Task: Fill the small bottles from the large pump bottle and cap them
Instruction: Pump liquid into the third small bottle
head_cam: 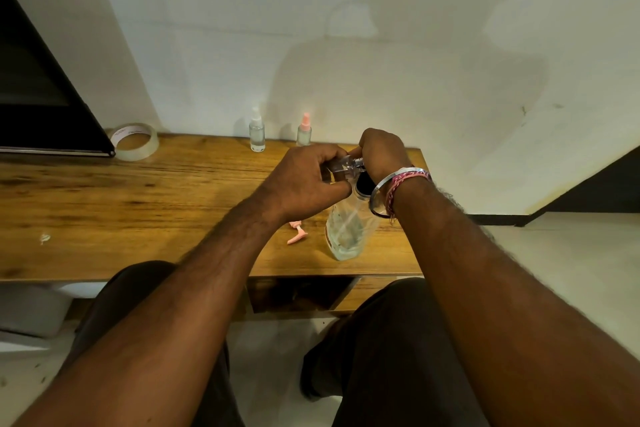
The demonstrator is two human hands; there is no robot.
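Head view: the large pump bottle [349, 229] stands on the wooden table [138, 204] near its front right edge. The left hand [308, 180] curls around a small clear bottle [341, 166] at the pump's spout; the right hand [381, 152] grips the pump head. 2 capped small bottles [257, 133] [304, 133] stand by the wall, and a pink cap [297, 233] lies just left of the large bottle.

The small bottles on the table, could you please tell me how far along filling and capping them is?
Two capped small spray bottles, white-topped and pink-topped, stand by the wall. Left hand and right hand work at the large pump bottle. A pink spray cap lies loose, so one bottle probably remains.
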